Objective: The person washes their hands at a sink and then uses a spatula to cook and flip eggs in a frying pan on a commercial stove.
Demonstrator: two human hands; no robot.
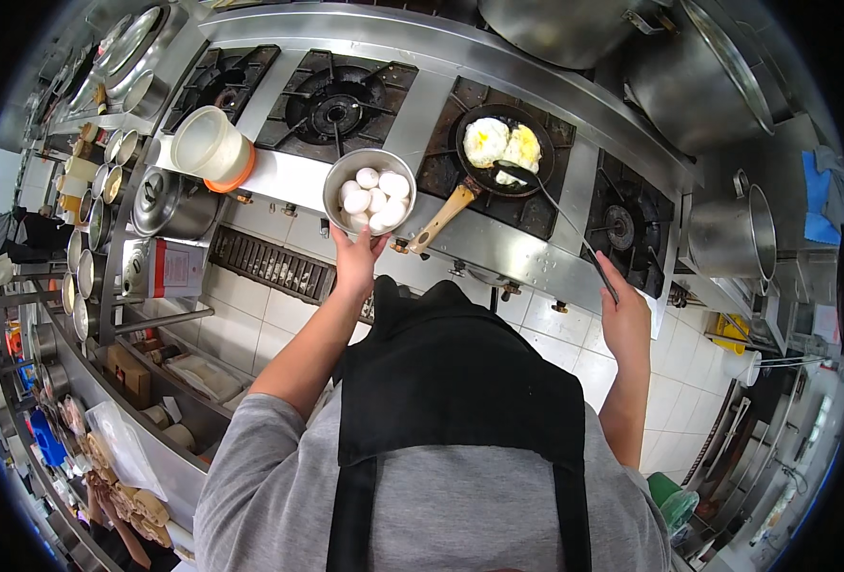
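Note:
My left hand [357, 259] grips the near rim of a round metal bowl [330, 204], which holds several white-shelled eggs [378, 199]. The bowl is over the stove's front edge. In my right hand [622, 307] is the handle of a long dark cooking utensil [572, 227]. Its broad dark head rests at the lower edge of the eggs [502, 144] frying in a black frying pan [461, 143]. Whites and yellow yolk both show in the pan. The pan sits on a burner grate [445, 168], and its wooden handle [445, 214] points toward me.
A translucent plastic tub [211, 146] in an orange base stands left on the stove [508, 264]. A lidded pot [172, 204] lies beyond it. Large stockpots [694, 79] stand behind; another pot [726, 232] is at right. At lower left, another person's hands [100, 493] show near round pale items.

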